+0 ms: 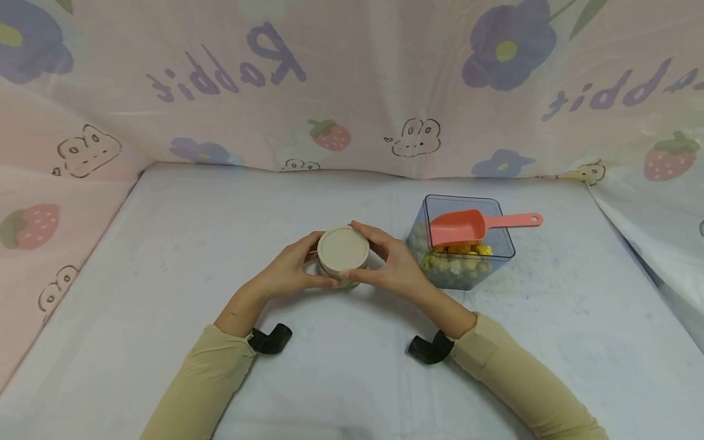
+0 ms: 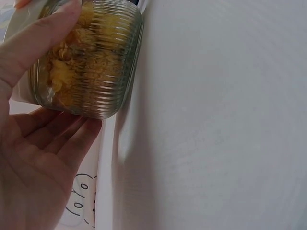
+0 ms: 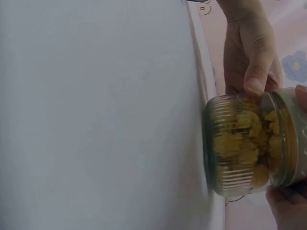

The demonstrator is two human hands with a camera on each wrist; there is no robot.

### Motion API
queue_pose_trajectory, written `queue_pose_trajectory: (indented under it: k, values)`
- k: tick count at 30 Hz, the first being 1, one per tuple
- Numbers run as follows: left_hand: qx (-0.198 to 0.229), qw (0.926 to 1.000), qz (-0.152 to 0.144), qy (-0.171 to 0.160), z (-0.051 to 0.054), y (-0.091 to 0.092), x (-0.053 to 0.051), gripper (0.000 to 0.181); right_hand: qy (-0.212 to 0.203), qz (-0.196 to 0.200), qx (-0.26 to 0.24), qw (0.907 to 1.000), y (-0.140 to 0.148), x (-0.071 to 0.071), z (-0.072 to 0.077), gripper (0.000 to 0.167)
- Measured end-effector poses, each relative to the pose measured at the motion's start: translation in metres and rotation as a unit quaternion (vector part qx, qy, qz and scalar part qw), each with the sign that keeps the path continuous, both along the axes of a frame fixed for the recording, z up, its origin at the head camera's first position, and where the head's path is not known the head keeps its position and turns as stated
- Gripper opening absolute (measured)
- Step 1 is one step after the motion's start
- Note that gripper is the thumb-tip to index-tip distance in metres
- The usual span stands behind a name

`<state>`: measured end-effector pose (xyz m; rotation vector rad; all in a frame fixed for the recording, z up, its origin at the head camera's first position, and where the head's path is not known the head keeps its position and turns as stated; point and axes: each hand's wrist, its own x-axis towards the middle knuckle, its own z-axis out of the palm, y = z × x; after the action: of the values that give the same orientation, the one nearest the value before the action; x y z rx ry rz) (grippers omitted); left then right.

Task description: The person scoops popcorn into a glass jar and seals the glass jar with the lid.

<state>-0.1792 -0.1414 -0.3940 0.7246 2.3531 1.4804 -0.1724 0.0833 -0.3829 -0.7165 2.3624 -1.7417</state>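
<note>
A ribbed glass jar (image 2: 103,57) with yellow popcorn inside stands on the white table, its round cream lid (image 1: 343,249) seated on top. My left hand (image 1: 288,269) holds the jar's body from the left, thumb in front and fingers behind; in the left wrist view the thumb lies along the glass near the lid. From the other side my right hand (image 1: 396,266) grips the lid at its edge, thumb at the near side and fingers at the far side. In the right wrist view only parts of its fingers (image 3: 288,208) show beside the lid.
Right of the jar stands a clear bluish square tub (image 1: 416,238) holding popcorn. A coral-red scoop (image 1: 459,227) lies across its top, handle sticking out over the right rim. A printed pink curtain (image 1: 352,79) borders the table (image 1: 220,201) at the back and sides.
</note>
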Motion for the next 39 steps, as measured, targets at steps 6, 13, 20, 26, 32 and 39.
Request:
queue_pose_trajectory:
  k: [6,13,20,26,32,39]
  values:
    - [0.001,1.0,-0.005,-0.001,-0.001,0.0,-0.001,0.081,0.055,-0.025,0.048,0.997,0.0,0.003,-0.001,0.083]
    - [0.003,1.0,-0.004,-0.001,-0.002,0.0,-0.001,0.081,0.121,-0.056,0.087,0.9872,-0.002,0.007,-0.001,0.084]
    - [0.002,0.9999,-0.003,0.013,0.0,-0.001,0.001,0.078,0.183,-0.098,0.129,0.9697,-0.008,0.013,0.001,0.084]
    - [0.005,0.9997,-0.005,0.025,0.0,-0.001,0.002,0.077,0.237,-0.151,0.185,0.942,-0.018,0.021,0.004,0.084]
    - [0.003,0.9998,-0.002,0.017,0.0,-0.001,0.001,0.076,0.257,-0.182,0.229,0.9211,-0.024,0.024,0.006,0.077]
    - [0.007,0.9996,-0.004,0.027,0.001,-0.001,0.002,0.075,0.173,-0.15,0.227,0.9467,-0.021,0.021,0.013,0.08]
